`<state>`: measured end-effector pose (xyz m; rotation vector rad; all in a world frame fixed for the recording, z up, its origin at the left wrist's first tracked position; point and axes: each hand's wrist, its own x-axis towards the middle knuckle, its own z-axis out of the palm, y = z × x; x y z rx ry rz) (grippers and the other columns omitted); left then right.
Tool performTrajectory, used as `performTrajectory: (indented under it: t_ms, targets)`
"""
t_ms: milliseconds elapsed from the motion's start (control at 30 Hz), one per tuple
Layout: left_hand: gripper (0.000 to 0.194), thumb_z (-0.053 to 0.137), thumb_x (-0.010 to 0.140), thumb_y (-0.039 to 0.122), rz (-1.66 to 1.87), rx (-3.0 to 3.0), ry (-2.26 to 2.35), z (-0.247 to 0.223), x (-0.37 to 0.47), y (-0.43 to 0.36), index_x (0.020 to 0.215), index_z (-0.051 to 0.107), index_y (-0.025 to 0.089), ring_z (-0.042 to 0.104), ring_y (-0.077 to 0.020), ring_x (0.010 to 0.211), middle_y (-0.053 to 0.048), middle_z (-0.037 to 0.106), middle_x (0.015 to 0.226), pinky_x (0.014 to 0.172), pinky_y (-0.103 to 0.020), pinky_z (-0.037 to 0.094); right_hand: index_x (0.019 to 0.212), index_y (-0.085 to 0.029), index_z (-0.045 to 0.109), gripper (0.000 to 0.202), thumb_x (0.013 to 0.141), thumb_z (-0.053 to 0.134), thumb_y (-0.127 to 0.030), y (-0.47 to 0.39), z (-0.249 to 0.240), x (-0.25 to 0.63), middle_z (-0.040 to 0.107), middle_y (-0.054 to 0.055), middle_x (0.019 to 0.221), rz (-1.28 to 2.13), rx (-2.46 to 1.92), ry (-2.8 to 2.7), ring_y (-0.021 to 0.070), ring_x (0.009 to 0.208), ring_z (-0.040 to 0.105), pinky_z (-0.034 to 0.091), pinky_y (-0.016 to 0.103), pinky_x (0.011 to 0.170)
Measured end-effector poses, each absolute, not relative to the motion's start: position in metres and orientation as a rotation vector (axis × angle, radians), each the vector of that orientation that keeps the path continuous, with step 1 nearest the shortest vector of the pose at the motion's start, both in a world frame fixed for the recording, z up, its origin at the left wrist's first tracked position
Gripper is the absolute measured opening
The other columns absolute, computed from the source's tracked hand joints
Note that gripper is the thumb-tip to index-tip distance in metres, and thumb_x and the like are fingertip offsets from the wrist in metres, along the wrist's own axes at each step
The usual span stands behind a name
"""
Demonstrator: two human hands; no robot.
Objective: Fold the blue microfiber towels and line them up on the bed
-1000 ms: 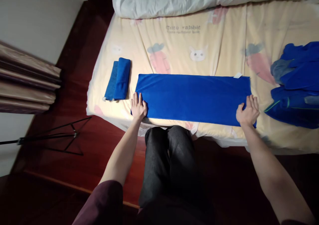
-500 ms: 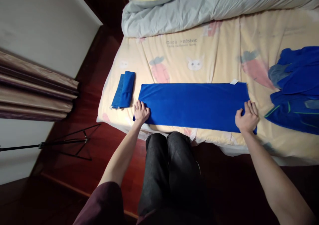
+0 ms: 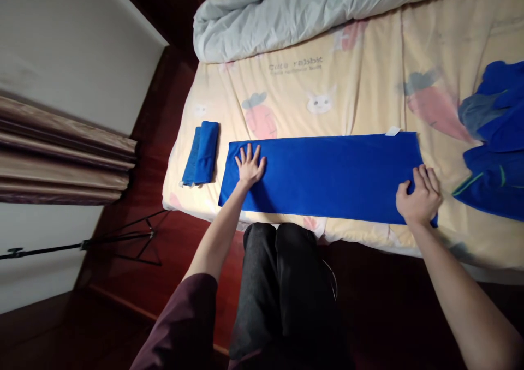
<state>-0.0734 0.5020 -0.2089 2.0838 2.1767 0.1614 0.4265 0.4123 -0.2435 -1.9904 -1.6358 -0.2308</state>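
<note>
A long blue towel point(image 3: 323, 179) lies flat across the bed, folded into a strip, with a small white tag point(image 3: 392, 131) at its far edge. My left hand point(image 3: 250, 168) rests on the towel near its left end, fingers spread and palm down. At the right end, my right hand point(image 3: 420, 195) has its fingers curled over the towel's short edge; the fingertips are partly hidden. Left of the strip sits a small folded blue towel bundle point(image 3: 201, 153), apart from both hands.
Crumpled blue cloths point(image 3: 497, 141), one with green trim, lie at the bed's right side. A rolled-back pale quilt point(image 3: 278, 23) covers the far part of the patterned yellow bedsheet point(image 3: 295, 102). On the floor at left stand a black tripod point(image 3: 149, 233) and striped curtains point(image 3: 65, 157).
My left hand has let go of the towel's left edge and moved right and away from me onto its surface, fingers now spread. My right hand stays at the right edge.
</note>
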Motion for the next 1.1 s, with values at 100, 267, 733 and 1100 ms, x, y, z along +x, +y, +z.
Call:
performTrajectory:
  t_ms: [100, 267, 733, 1100]
  targets:
    - [0.071, 0.030, 0.105, 0.056, 0.082, 1.946, 2.282, -0.203, -0.128, 0.514, 0.169, 0.028, 0.023, 0.007, -0.0393, 0.164, -0.009, 0.014, 0.178, 0.128, -0.070, 0.009, 0.135, -0.003, 0.070, 0.053, 0.094, 0.047, -0.028, 0.413, -0.245, 0.427, 0.066, 0.017, 0.144, -0.236, -1.965, -1.634, 0.0294, 0.144, 0.056, 0.047, 0.043, 0.120]
    - [0.069, 0.025, 0.107, 0.049, 0.063, 1.938, 2.283, -0.205, -0.173, 0.528, 0.169, 0.025, 0.017, 0.008, -0.0308, 0.165, -0.013, 0.013, 0.177, 0.130, -0.063, 0.010, 0.134, -0.003, 0.071, 0.053, 0.093, 0.046, -0.027, 0.412, -0.242, 0.425, 0.067, 0.018, 0.143, -0.225, -1.982, -1.624, 0.0294, 0.143, 0.057, 0.048, 0.043, 0.119]
    - [0.068, 0.028, 0.107, 0.042, 0.225, 2.045, 2.180, -0.209, -0.190, 0.533, 0.166, 0.029, 0.009, 0.010, -0.0291, 0.165, -0.016, 0.018, 0.176, 0.134, -0.056, 0.006, 0.139, -0.006, 0.067, 0.054, 0.092, 0.045, -0.022, 0.413, -0.232, 0.420, 0.065, 0.019, 0.145, -0.161, -2.100, -1.627, 0.0305, 0.145, 0.054, 0.045, 0.044, 0.122]
    - [0.064, 0.025, 0.107, 0.040, 0.347, 2.087, 2.087, -0.209, -0.170, 0.408, 0.165, 0.036, 0.016, 0.018, -0.0219, 0.164, -0.010, 0.028, 0.174, 0.134, -0.049, 0.015, 0.137, -0.004, 0.069, 0.055, 0.091, 0.047, -0.022, 0.417, -0.242, 0.427, 0.066, 0.021, 0.143, -0.188, -2.044, -1.603, 0.0318, 0.144, 0.056, 0.046, 0.046, 0.120]
